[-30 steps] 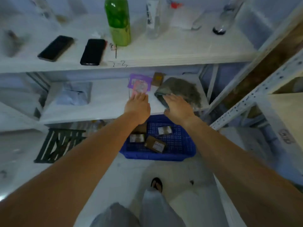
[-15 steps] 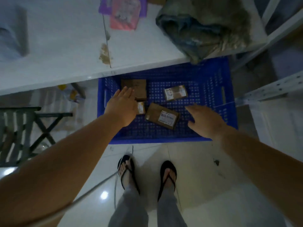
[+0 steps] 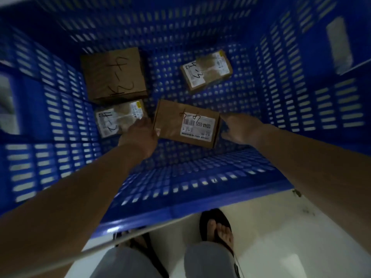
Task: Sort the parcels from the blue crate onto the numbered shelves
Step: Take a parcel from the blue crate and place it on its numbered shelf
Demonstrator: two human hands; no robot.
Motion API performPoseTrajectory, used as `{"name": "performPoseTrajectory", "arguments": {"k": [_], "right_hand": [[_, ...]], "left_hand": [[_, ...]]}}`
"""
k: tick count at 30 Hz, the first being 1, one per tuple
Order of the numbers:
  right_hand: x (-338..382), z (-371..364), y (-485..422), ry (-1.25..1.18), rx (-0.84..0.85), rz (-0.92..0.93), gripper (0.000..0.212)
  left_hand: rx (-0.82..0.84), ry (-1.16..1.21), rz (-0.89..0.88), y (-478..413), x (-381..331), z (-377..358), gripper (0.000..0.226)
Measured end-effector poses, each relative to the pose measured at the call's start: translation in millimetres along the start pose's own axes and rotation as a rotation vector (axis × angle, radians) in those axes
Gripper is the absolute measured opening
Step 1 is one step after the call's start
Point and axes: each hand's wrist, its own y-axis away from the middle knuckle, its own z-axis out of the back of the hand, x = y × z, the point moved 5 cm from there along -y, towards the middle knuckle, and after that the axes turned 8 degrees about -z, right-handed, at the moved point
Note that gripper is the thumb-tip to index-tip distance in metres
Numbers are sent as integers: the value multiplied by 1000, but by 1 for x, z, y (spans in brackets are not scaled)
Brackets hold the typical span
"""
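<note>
Both arms reach down into the blue crate (image 3: pixel 200 209), where four parcels lie. The left hand (image 3: pixel 140 135) and right hand (image 3: pixel 241 129), fingers loosely spread, touch opposite ends of the nearest brown parcel (image 3: pixel 186 123), lying on the crate floor.

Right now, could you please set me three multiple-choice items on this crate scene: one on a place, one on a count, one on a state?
1. Where does the parcel between the hands lie?
A. in the blue crate
B. on a shelf
C. on the white floor

2. How many parcels are in the crate?
A. two
B. four
C. six

3. How is the right hand?
A. fisted
B. open at the parcel's edge
C. outside the crate

Key: 1 A, it rests on the perforated bottom; 2 B, four brown parcels show; 3 B, fingers spread at its right end, left hand opposite.
</note>
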Motion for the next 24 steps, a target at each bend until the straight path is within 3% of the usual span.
{"name": "performPoseTrajectory", "arguments": {"k": [2,6,9,11,15,18,21,24], "right_hand": [[0,0,-21,-21,-9,-9,45],[8,-2,-63,-69,-48,-19,43],[15,-5,-78,-85,-23,-15,46],[15,-12,-83,-128,39,-35,41],[7,-28,-80,-224,157,-114,47],[4,-44,-61,-533,459,-181,43],[4,-47,-41,-817,674,-163,23],[2,-35,-23,-1131,645,-178,19]], "left_hand": [[-45,186,59,-12,4,-7,52],[-340,396,212,-24,-3,-18,43],[-285,679,448,-28,-4,-38,45],[-236,968,542,-33,-5,-52,26],[-123,1354,503,-39,-24,-67,38],[-156,1500,381,-41,-43,-59,25],[-141,1475,184,-41,-58,-38,42],[-270,1376,288,-25,-56,-23,43]]}}
